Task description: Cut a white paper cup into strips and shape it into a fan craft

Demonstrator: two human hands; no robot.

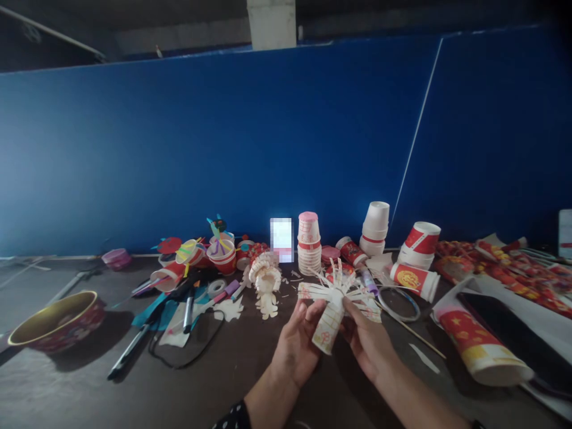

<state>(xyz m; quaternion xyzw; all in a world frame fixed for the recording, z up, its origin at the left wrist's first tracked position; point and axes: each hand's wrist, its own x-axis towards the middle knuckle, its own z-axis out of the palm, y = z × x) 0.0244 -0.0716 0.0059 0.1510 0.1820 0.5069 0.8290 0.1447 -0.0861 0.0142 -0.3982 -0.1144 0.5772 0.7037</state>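
Observation:
Both hands hold a cut paper cup [329,326] above the table's front middle. Its wall is slit into many thin strips that fan outward, and one broad patterned strip points down towards me. My left hand [297,341] is closed on the cup's left side, fingers curled behind it. From the right, my right hand [370,336] grips it with the thumb near the middle; its other fingers are partly hidden. Just left of the cup stands a small pale paper figure [267,292] with a curled top. A tall stack of paper cups [309,244] rises behind.
A gold-rimmed bowl [58,322] sits at the left, near pens [129,351] and a tape roll [217,289]. At the right lie a red paper cup [480,345], a dark phone [513,333] and a thin stick [415,335]. A blue partition [223,143] closes off the back.

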